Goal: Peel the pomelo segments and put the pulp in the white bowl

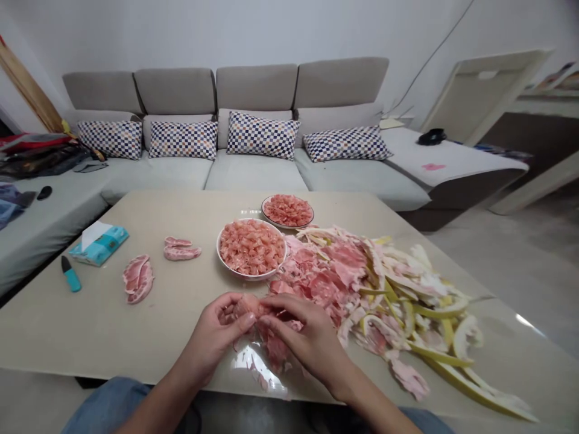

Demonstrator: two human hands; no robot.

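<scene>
Over the table's near side, my left hand is closed around a pink pomelo segment. My right hand pinches at the same segment from the right, fingertips together at its edge. Just beyond my hands stands a white bowl heaped with peeled pomelo flesh. Behind it, a dark-rimmed plate carries more flesh. Pink membrane skins lie in a pile to the right and partly beneath my right hand. Two groups of unpeeled segments rest on the left.
Thick yellow-green pomelo rind strips spread over the table's right side. A small knife with a turquoise handle lies far left, beside a blue tissue pack. Past the table is a grey sofa with checked cushions.
</scene>
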